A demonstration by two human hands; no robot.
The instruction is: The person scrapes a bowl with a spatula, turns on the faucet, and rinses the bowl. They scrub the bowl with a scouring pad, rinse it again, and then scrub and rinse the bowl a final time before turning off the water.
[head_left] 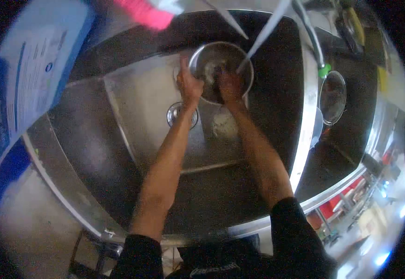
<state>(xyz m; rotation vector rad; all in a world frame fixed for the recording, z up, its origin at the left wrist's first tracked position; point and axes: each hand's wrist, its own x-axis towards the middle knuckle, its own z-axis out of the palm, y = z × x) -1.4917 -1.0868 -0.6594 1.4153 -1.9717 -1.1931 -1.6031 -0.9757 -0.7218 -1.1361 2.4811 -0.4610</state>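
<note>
A round metal bowl (pixel 207 52) sits toward the back of a deep metal sink (pixel 144 100). At its left rim is my left hand (pixel 191 86), its fingers closed on the edge. My right hand (pixel 231 87) reaches down inside the bowl near the right wall. Its fingers are dark and blurred, so what they hold, if anything, is hidden. Below my left wrist, partly covered by the forearm, lies a round drain (pixel 182 111). A pale tapered streak (pixel 268 32), either a spout or running water, points at the bowl's right rim.
Right of a metal divider (pixel 310 93), a round mesh strainer (pixel 333 97) stands in a second basin. A hose with a green tip (pixel 324 70) hangs above it. A blurred pink object (pixel 149 14) is at the back. On the left stands a large blue-and-white printed package (pixel 42 65).
</note>
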